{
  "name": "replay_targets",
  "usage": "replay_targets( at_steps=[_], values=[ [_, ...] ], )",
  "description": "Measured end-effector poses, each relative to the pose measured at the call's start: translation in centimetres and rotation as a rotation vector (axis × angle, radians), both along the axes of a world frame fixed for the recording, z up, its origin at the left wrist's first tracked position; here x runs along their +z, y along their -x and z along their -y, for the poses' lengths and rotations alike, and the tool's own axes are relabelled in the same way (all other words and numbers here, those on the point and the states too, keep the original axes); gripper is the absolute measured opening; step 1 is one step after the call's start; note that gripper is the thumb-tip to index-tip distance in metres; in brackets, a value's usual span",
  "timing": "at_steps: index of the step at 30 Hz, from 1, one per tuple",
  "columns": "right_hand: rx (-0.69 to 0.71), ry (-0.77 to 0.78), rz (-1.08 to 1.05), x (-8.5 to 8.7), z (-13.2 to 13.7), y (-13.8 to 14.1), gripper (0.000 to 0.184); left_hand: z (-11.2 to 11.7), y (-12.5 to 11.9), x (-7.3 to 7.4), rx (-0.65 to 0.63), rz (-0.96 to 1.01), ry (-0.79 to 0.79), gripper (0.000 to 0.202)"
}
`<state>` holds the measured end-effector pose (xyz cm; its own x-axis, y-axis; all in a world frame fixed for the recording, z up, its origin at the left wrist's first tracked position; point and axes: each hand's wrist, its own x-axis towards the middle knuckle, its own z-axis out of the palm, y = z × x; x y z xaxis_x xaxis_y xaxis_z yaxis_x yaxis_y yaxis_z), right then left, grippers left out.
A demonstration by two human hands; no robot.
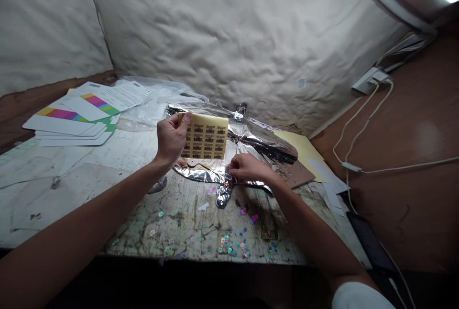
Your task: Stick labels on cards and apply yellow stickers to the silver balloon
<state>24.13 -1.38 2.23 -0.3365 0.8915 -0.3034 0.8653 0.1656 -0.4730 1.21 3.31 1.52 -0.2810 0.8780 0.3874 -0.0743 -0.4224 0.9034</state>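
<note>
1. Over the paint-stained table (71, 194), the left hand (171, 139) grips a yellow-backed sheet of barcode stickers (205, 137), held up
2. Right hand (248, 167) pinches the silver foil balloon (258, 141), just above scattered sequins (229, 247)

Your left hand (172, 139) grips a yellow-backed sheet of barcode labels (205, 136) by its left edge, held up nearly upright, rows of small black-printed stickers facing you. Below that sheet lies a crumpled silver foil balloon (263, 144), flat, deflated; your right hand (249, 168) pinches its near edge.
</note>
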Motion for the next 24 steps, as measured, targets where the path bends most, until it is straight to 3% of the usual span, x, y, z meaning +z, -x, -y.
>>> replay_targets(
  at_steps=[5,9,14,18,22,24],
  values=[
    [0.037,-0.205,0.07,-0.8,0.7,0.3,0.006,0.0,0.1,0.0,-0.018,-0.004,0.013,0.038],
    [-0.02,-0.485,0.106,-1.8,2.6,-0.3,0.026,-0.1,0.2,0.0,-0.009,-0.011,0.015,0.037],
    [0.349,-0.57,0.008,-2.7,5.5,-1.5,0.031,-0.2,0.6,0.5,0.048,-0.012,-0.041,0.036],
    [0.455,-0.681,-0.025,-3.8,5.9,-2.3,0.027,-0.3,0.6,0.5,0.076,-0.016,-0.077,0.037],
    [0.355,-0.71,-0.172,-5.0,5.0,-2.5,0.02,-0.7,0.7,0.4,-0.027,0.055,-0.054,0.035],
    [0.184,-0.667,-0.29,-5.2,4.2,-2.4,0.017,-0.9,1.1,0.5,-0.218,0.127,0.022,0.033]
  ],
)
